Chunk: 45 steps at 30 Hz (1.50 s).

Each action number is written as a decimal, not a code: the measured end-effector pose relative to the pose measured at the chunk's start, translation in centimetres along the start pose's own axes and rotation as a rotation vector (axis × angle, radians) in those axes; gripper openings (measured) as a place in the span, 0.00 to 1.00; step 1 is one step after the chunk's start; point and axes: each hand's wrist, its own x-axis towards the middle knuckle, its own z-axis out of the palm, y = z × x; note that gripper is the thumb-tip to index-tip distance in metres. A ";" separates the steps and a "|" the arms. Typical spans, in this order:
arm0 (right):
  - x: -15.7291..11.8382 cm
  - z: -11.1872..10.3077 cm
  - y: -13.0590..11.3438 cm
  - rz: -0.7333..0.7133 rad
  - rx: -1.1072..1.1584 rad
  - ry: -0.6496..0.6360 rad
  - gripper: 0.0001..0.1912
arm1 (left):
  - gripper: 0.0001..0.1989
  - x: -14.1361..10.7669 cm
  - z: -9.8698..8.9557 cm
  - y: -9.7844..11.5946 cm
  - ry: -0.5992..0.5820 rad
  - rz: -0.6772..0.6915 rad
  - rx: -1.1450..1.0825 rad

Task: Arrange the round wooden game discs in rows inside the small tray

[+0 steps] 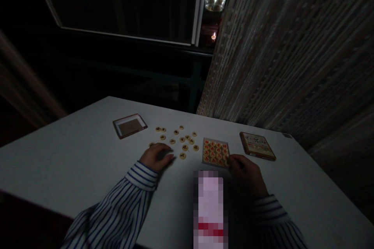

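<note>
A square tray (204,160) holds rows of round wooden pieces with red characters (216,151). My right hand (247,173) is at the tray's lower right corner, its fingers closed there; whether they grip a piece or the tray edge is too dark to tell. Several loose round pieces with dark characters (182,156) lie scattered on the white table left of the tray. My left hand (157,157) rests beside them with thumb and fingers apart, holding nothing. One loose piece (151,144) shows partly behind its knuckles.
On the white table (96,155), an open box part (130,125) lies at the back left. A closed-looking box with a printed cover (257,146) sits at the right. Behind the table are a dark window and a bead-like curtain (263,54). A pixelated patch covers the front middle.
</note>
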 end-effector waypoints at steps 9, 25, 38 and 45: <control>0.9 1.8 -4.4 -0.178 -0.080 -0.168 0.12 | 0.23 -1.6 1.5 -2.1 -0.179 -0.013 0.170; 0.2 4.7 -5.6 -0.282 -0.166 -0.116 0.11 | 0.12 -1.4 1.5 -0.9 -0.180 -0.048 0.057; 0.0 4.2 -4.4 -0.243 -0.199 -0.066 0.11 | 0.15 -0.9 2.7 1.0 0.021 -0.363 -0.532; 0.2 3.0 -4.9 -0.257 -0.193 0.038 0.12 | 0.16 1.1 2.0 2.6 -0.085 -0.441 -0.817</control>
